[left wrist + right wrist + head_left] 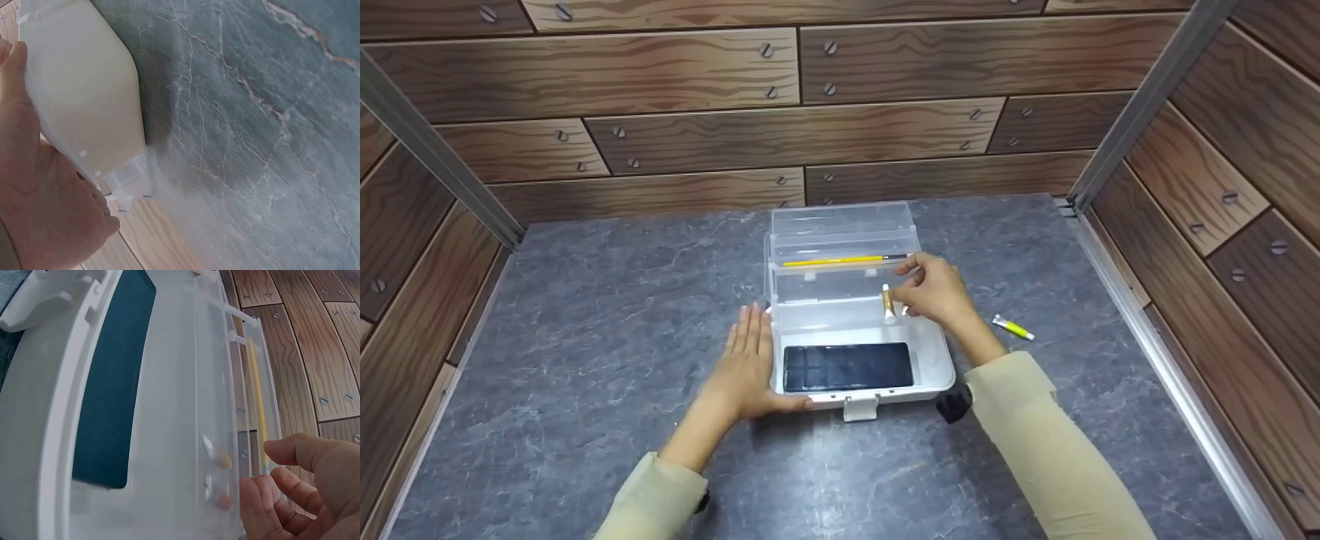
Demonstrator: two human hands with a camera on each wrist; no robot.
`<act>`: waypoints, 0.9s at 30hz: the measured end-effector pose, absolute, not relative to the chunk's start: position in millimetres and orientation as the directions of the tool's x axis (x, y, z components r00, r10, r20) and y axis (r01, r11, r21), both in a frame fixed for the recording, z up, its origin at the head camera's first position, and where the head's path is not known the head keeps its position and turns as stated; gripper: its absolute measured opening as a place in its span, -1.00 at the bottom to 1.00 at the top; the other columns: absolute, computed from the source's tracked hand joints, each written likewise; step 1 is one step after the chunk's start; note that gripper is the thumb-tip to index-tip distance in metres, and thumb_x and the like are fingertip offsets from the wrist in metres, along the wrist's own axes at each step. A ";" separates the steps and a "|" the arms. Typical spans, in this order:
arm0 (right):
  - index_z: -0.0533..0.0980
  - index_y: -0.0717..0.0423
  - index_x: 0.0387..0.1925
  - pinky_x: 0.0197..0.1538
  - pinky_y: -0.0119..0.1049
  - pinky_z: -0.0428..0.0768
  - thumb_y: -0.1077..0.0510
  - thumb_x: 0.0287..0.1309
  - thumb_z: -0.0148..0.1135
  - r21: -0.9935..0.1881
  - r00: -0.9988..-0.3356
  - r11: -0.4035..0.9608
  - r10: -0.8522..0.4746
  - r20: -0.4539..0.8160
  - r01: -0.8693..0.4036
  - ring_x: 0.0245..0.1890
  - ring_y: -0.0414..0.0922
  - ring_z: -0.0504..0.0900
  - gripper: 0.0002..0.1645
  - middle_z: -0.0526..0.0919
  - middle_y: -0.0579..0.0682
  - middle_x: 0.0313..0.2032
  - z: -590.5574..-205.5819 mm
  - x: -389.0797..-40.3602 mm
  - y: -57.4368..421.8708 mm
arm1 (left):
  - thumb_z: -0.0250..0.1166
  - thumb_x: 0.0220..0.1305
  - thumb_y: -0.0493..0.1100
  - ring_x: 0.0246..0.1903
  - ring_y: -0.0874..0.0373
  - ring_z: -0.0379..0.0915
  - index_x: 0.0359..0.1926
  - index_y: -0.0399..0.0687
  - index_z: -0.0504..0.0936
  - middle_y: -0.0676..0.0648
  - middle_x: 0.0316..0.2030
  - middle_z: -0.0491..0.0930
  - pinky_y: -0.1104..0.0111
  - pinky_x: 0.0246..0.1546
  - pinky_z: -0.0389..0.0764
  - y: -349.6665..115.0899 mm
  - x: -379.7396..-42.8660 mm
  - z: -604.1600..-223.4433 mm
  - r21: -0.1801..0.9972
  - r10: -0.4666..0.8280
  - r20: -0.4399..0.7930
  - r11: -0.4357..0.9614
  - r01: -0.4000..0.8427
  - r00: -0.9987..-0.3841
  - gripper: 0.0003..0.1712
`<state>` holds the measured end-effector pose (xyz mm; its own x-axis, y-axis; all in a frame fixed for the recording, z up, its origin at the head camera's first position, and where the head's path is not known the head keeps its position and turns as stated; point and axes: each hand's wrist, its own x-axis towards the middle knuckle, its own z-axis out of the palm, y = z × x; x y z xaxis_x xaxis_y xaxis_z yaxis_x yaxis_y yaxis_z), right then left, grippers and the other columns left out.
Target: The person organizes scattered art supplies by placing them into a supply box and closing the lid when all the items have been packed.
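A white plastic box point(936, 358) with raised clear trays point(840, 289) stands on the table, and inside it lies a dark, glossy flat slab point(847, 366). My left hand point(746, 375) rests along the box's left side, fingers straight, thumb at the front edge. My right hand point(937, 289) is over the right end of the trays, with a gap between thumb and forefinger. Two small paint tubes point(216, 453) lie in the lower tray beside its fingers. A yellow paintbrush point(832, 262) lies in the upper tray; the thumb overlaps its bristle end in the right wrist view.
A yellow-green paint tube point(1014, 328) lies on the grey marbled table point(622, 337), right of the box. A white latch point(860, 409) projects from the box front. Wood-patterned walls point(697, 75) stand behind and at both sides.
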<state>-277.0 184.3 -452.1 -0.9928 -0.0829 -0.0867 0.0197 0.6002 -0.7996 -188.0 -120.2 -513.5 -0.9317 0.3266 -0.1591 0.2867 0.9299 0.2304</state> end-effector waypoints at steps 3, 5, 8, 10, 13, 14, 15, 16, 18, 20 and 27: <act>0.59 0.20 -0.03 -0.48 -0.30 0.71 0.20 0.02 0.41 -0.796 -0.996 0.606 -0.070 -0.063 0.008 -0.52 -0.04 0.69 -0.58 0.67 0.09 -0.38 -449.4 -275.5 194.6 | 0.05 -0.38 0.88 0.53 -0.24 -0.63 0.53 -0.34 -0.41 -0.34 0.50 -0.59 0.04 0.53 -0.31 -120.1 -187.8 -514.1 0.233 0.326 -0.157 0.929 0.286 -0.932 0.82; 0.59 0.22 -0.03 -0.49 -0.31 0.71 0.20 0.01 0.42 -0.785 -0.998 0.620 -0.060 -0.037 -0.008 -0.51 -0.04 0.68 -0.57 0.68 0.11 -0.36 -447.8 -274.9 203.8 | 0.05 -0.38 0.88 0.53 -0.24 -0.62 0.54 -0.34 -0.40 -0.35 0.51 -0.57 0.04 0.53 -0.30 -120.3 -187.4 -514.5 0.240 0.328 -0.149 0.927 0.287 -0.933 0.82; 0.60 0.23 -0.03 -0.50 -0.28 0.71 0.20 0.01 0.41 -0.777 -0.999 0.629 -0.045 -0.013 -0.018 -0.53 -0.09 0.65 -0.57 0.69 0.14 -0.34 -445.2 -273.3 220.0 | 0.06 -0.38 0.87 0.53 -0.24 -0.60 0.54 -0.35 -0.38 -0.37 0.52 -0.54 0.03 0.54 -0.28 -120.6 -187.3 -515.2 0.248 0.332 -0.139 0.924 0.292 -0.933 0.82; 0.59 0.25 -0.03 -0.48 -0.23 0.73 0.21 0.01 0.41 -0.779 -0.999 0.627 -0.032 -0.009 -0.013 -0.54 -0.12 0.64 -0.57 0.68 0.16 -0.33 -444.7 -272.0 232.1 | 0.06 -0.37 0.87 0.53 -0.24 -0.61 0.54 -0.36 -0.38 -0.37 0.51 -0.54 0.03 0.53 -0.29 -120.6 -187.3 -515.2 0.246 0.333 -0.141 0.924 0.293 -0.932 0.82; 0.57 0.29 -0.01 -0.43 -0.17 0.76 0.21 0.03 0.42 -0.794 -1.000 0.607 -0.016 -0.025 0.010 -0.55 -0.14 0.64 -0.55 0.66 0.18 -0.31 -446.0 -269.8 251.0 | 0.07 -0.37 0.87 0.53 -0.23 -0.62 0.53 -0.36 -0.38 -0.37 0.51 -0.53 0.04 0.53 -0.29 -120.6 -187.4 -515.2 0.246 0.332 -0.142 0.924 0.292 -0.933 0.82; 0.57 0.30 -0.01 -0.41 -0.16 0.76 0.21 0.04 0.41 -0.802 -0.999 0.597 -0.010 -0.036 0.023 -0.54 -0.15 0.65 -0.54 0.64 0.19 -0.30 -446.7 -268.9 257.0 | 0.07 -0.37 0.87 0.53 -0.23 -0.62 0.53 -0.36 -0.38 -0.38 0.52 -0.52 0.03 0.53 -0.29 -120.5 -187.3 -515.3 0.248 0.332 -0.140 0.924 0.292 -0.933 0.82; 0.56 0.31 0.00 -0.39 -0.14 0.77 0.21 0.05 0.41 -0.807 -0.999 0.589 -0.002 -0.046 0.036 -0.55 -0.15 0.65 -0.54 0.63 0.19 -0.30 -447.7 -267.9 262.8 | 0.07 -0.37 0.87 0.53 -0.23 -0.62 0.53 -0.36 -0.38 -0.39 0.52 -0.51 0.04 0.53 -0.29 -120.5 -187.4 -515.4 0.247 0.333 -0.141 0.924 0.292 -0.932 0.82; 0.55 0.32 0.01 -0.38 -0.15 0.77 0.20 0.07 0.41 -0.809 -0.998 0.585 0.003 -0.055 0.047 -0.55 -0.16 0.66 -0.53 0.62 0.19 -0.29 -448.7 -266.8 268.8 | 0.07 -0.37 0.87 0.52 -0.23 -0.63 0.53 -0.36 -0.38 -0.38 0.52 -0.51 0.04 0.53 -0.29 -120.4 -187.4 -515.5 0.249 0.333 -0.141 0.923 0.292 -0.932 0.82; 0.53 0.33 0.03 -0.38 -0.18 0.77 0.19 0.11 0.39 -0.809 -0.997 0.584 0.014 -0.078 0.071 -0.54 -0.15 0.67 -0.52 0.61 0.20 -0.26 -451.0 -264.2 279.8 | 0.06 -0.38 0.88 0.52 -0.24 -0.63 0.53 -0.36 -0.38 -0.38 0.52 -0.51 0.03 0.53 -0.29 -120.3 -187.5 -515.7 0.253 0.334 -0.140 0.922 0.292 -0.932 0.82; 0.52 0.32 0.05 -0.38 -0.22 0.76 0.17 0.14 0.37 -0.804 -0.995 0.588 0.022 -0.100 0.094 -0.50 -0.15 0.68 -0.52 0.60 0.20 -0.24 -453.5 -261.1 289.3 | 0.06 -0.38 0.88 0.52 -0.24 -0.63 0.53 -0.36 -0.39 -0.37 0.51 -0.54 0.04 0.53 -0.30 -120.5 -187.5 -516.0 0.255 0.333 -0.142 0.922 0.290 -0.932 0.82; 0.47 0.40 0.10 -0.35 -0.22 0.77 0.21 0.15 0.35 -0.818 -0.989 0.557 0.050 -0.142 0.145 -0.47 -0.15 0.68 -0.48 0.61 0.15 -0.29 -471.6 -252.8 314.8 | 0.05 -0.38 0.88 0.52 -0.23 -0.64 0.53 -0.34 -0.42 -0.35 0.50 -0.58 0.05 0.52 -0.31 -121.4 -188.0 -517.1 0.247 0.334 -0.146 0.924 0.292 -0.931 0.82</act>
<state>-252.8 314.8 -471.6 -0.9886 0.0499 -0.1419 0.1454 0.5570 -0.8176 -188.0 -121.4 -517.1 -0.9313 0.3337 -0.1461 0.2924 0.9239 0.2470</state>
